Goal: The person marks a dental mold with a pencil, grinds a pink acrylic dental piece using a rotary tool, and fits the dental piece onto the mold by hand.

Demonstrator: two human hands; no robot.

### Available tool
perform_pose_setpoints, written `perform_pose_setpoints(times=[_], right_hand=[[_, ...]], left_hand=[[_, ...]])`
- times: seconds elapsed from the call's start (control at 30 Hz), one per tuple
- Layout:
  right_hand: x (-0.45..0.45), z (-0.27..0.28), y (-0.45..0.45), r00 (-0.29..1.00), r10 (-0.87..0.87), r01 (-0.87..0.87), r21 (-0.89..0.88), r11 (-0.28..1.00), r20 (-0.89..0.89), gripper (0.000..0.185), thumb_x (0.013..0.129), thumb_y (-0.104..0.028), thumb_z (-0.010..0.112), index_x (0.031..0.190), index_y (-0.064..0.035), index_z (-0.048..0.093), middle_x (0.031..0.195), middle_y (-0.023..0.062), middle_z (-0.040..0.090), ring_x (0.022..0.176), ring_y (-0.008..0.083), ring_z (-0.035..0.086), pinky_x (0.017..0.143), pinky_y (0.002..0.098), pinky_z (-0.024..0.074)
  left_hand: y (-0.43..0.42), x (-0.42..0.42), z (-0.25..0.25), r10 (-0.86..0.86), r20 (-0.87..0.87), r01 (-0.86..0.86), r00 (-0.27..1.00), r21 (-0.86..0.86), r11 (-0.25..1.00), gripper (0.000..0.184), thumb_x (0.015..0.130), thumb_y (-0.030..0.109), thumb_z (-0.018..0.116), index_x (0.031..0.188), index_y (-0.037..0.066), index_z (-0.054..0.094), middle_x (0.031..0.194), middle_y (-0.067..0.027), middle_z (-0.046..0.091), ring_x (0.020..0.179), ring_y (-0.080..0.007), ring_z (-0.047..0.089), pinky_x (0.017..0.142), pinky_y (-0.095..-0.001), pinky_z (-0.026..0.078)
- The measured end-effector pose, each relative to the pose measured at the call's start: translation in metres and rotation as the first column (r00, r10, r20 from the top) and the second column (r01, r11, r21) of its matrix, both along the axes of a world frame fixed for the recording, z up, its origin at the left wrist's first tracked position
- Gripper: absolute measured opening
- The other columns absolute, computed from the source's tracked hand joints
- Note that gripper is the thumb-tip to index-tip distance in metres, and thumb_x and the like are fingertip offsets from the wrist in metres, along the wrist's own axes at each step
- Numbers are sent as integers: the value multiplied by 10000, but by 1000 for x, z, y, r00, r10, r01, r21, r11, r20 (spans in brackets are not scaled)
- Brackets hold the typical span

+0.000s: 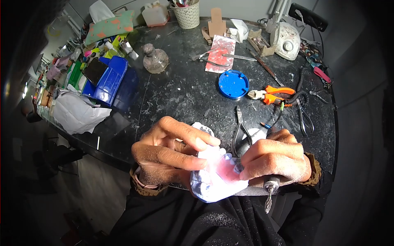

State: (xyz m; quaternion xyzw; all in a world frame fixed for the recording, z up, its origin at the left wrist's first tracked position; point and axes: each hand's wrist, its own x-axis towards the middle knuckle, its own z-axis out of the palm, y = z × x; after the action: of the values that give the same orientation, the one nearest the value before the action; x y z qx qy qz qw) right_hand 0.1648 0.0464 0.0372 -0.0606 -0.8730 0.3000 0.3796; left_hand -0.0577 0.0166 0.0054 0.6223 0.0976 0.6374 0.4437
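Note:
A pale bluish-white dental cast (205, 188) with a pink plate (230, 171) on it is brightly lit in front of my body. My left hand (162, 153) is closed around the cast's left side, two fingers lying across its top. My right hand (277, 158) grips a rotary handpiece (271, 183), whose fluted metal bur (269, 203) points down toward my lap. The right thumb and fingertips touch the cast's right edge. Behind the cast, another grey-white cast piece (203, 128) shows in part. Slim pliers (240, 127) lie just beyond my hands.
Orange-handled cutters (273, 94), a blue round dish (233, 84) and a red-stained paper (220, 53) lie farther back. A glass burner (155, 59) stands left of them. Blue bins (111, 80) and crumpled paper (78, 110) crowd the left edge. A white control box (285, 43) stands back right.

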Motion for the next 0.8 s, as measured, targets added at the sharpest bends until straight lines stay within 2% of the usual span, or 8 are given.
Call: perform_pose_setpoints(times=[0.17,0.3,0.5,0.6,0.8], right_hand=[[-3,0,-2,992,3,-3,-1,1000,-129,150,738,-116,649,857,-29,619,742,47,573,483,132,564,386,251,421],[-5,1,-6,965,32,-28,18,999,-261,189,743,-86,611,913,-10,647,732,43,581,497,111,570,391,231,425],[4,7,-9,987,42,-35,49,998,-155,250,738,-97,585,971,-37,655,705,1,564,485,72,544,384,202,407],[0,4,-10,978,17,-5,58,998,-208,270,735,-104,585,991,-51,653,696,-4,554,476,66,533,374,203,393],[5,4,-7,987,36,-24,81,996,-155,296,734,-97,585,1021,-52,642,710,-4,555,476,71,539,375,209,404]], left_hand=[[0,-2,-1,-33,-33,32,999,-41,999,274,607,80,803,826,17,650,959,-157,545,945,-369,607,806,-401,552],[-1,2,-2,-133,7,133,991,-111,985,230,638,10,766,810,31,614,986,-189,552,966,-361,603,817,-425,546],[-6,5,-1,-120,-29,113,992,-180,977,222,668,-72,711,794,72,599,1010,-219,565,984,-350,599,824,-425,543],[-4,7,-3,-114,-23,109,993,-151,983,227,667,-65,715,791,87,600,1013,-220,568,986,-350,598,820,-412,543],[-4,6,-4,-110,-64,102,992,-115,988,220,677,-51,710,797,102,607,1043,-241,564,986,-344,600,806,-384,544]])
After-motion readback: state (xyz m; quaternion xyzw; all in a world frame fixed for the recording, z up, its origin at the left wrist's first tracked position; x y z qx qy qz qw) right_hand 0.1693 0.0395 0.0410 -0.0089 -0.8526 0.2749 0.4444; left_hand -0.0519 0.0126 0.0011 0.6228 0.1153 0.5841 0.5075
